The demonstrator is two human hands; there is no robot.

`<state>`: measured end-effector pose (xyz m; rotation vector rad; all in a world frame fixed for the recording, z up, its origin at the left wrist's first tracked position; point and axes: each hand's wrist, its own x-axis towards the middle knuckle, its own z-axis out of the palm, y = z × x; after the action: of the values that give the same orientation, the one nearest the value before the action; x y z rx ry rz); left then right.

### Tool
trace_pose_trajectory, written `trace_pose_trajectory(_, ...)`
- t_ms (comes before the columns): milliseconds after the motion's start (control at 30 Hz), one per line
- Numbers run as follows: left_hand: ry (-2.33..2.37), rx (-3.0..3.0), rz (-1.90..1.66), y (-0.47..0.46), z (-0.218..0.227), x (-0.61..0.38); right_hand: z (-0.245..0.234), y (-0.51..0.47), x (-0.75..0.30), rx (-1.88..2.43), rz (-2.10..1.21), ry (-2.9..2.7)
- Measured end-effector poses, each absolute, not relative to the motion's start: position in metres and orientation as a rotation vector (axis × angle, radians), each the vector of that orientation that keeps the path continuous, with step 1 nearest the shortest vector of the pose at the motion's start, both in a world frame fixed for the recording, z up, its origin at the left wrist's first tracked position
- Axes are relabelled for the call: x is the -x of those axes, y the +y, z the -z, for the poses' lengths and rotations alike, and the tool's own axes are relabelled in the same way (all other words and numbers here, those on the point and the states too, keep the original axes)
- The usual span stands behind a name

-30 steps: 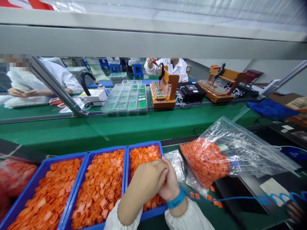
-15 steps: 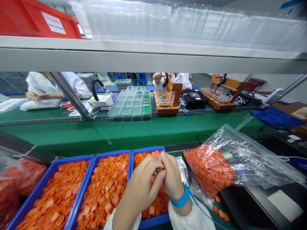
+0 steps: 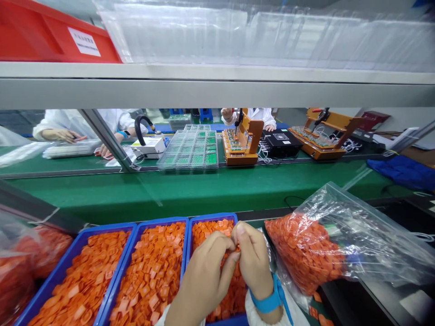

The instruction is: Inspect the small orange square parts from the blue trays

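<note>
orange pieces [image 3: 234,290] below; both hands [image 3: 210,271] pinching, contents unclear; co-worker's hands [image 3: 63,135] now parted

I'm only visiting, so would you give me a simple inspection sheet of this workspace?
Surface: green covering visible beyond the blue bins.
Job's things: orange pieces heaped in three bins.
Clutter: clear bag of orange pieces; loose pieces near it.
Hands: left hand and right hand, fingertips together over the rightmost bin; whether they hold anything is unclear.
Cables: black cable behind the bag; white cables beside a black box.
Surroundings: white-coated people opposite, orange fixtures, shelf above.
</note>
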<state>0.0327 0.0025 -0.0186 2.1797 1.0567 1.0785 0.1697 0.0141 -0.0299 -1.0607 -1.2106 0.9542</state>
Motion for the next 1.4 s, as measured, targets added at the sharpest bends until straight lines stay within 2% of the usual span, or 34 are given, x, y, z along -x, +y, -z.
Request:
trace_pose_trajectory(433,1.026,-2.007,-0.995,0.003,0.025,-0.03,0.031,0.015,-0.171,1.058,-1.08,-1.167)
trace_pose_trajectory(833,1.059,-1.514,-1.376,0.001,0.017,-0.015,0.034,0.023,-0.168,0.855,-1.242,-0.984)
trace_pose_trajectory(1400,1.039,-1.531,-1.384,-0.001,0.0,-0.004,0.045,0.008,-0.163,0.814,-1.357,-1.127)
